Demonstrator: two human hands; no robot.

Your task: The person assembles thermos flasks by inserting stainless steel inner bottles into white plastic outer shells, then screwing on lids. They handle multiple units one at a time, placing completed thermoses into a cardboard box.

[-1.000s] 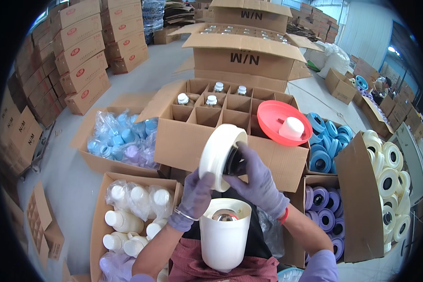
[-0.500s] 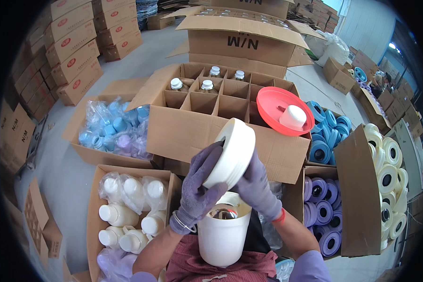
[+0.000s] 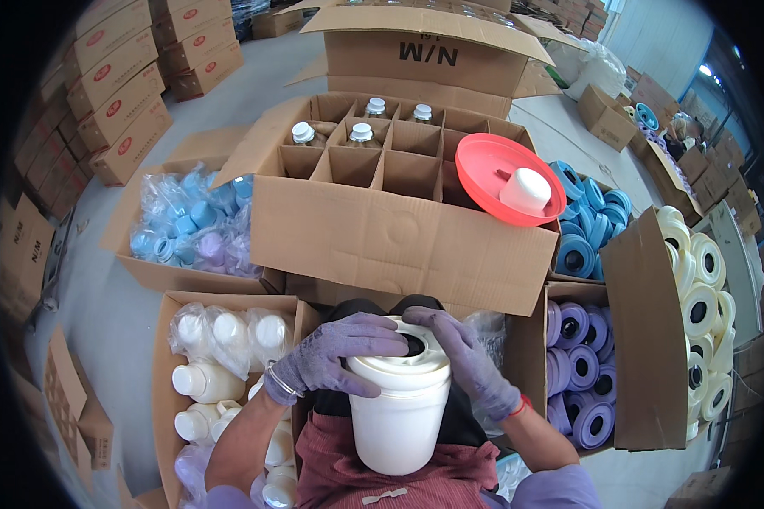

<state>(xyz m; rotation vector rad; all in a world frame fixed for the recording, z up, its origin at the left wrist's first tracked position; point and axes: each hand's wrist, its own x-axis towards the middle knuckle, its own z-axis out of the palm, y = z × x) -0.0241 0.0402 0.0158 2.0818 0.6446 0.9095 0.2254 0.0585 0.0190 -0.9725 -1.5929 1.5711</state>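
A white ring-shaped lid with a dark-rimmed hole sits on top of a white cylindrical container, which stands upright between my thighs. My left hand, in a purple-grey work glove, grips the lid's left side, fingers across its top and thumb against its edge. Gloved the same way, my right hand holds the lid's far right edge, with the fingertips over the top. The inside of the container is hidden under the lid.
Ahead stands a divided carton with several white-capped bottles and a red dish holding a white cup. White bottles fill a box at left. Purple rings, blue rings and cream rings lie at right.
Both hands have lowered the lid from above the container onto its mouth, covering the shiny inside. The lid has turned from tilted to nearly level, and the view has shifted slightly.
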